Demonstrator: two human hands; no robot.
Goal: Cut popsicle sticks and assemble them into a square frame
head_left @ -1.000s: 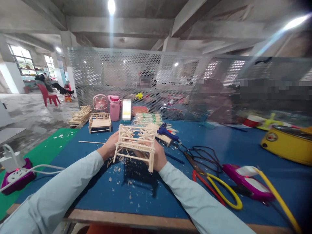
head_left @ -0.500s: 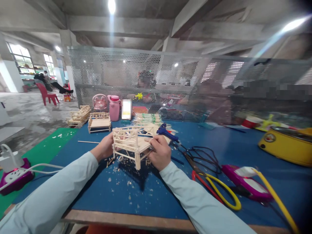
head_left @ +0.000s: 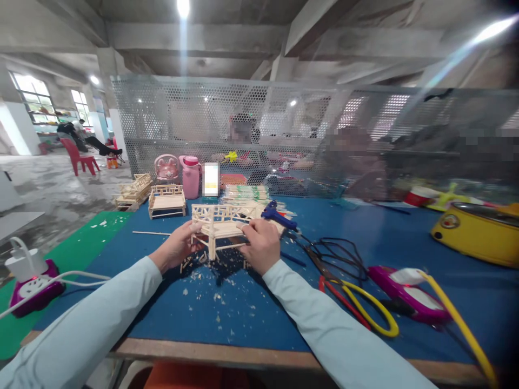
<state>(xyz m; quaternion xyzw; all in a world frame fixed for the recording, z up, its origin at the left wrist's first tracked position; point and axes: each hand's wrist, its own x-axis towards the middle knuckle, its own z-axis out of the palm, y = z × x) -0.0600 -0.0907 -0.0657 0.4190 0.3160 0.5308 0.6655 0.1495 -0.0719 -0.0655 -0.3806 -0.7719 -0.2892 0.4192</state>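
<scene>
Behind the stick bench [head_left: 224, 230], left hand [head_left: 175, 248] part-hidden.

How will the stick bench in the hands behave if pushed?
The stick bench is probably light, with its thin, open railings. It seems fairly stiff, as many sticks join into a frame. Its slender rails might snap.

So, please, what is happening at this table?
A person in light blue sleeves holds a small bench-shaped frame of pale wooden sticks above the blue tabletop, left hand at one end, right hand at the other. A similar frame stands behind, to the left. A blue glue gun lies untouched beyond the right hand.
</scene>
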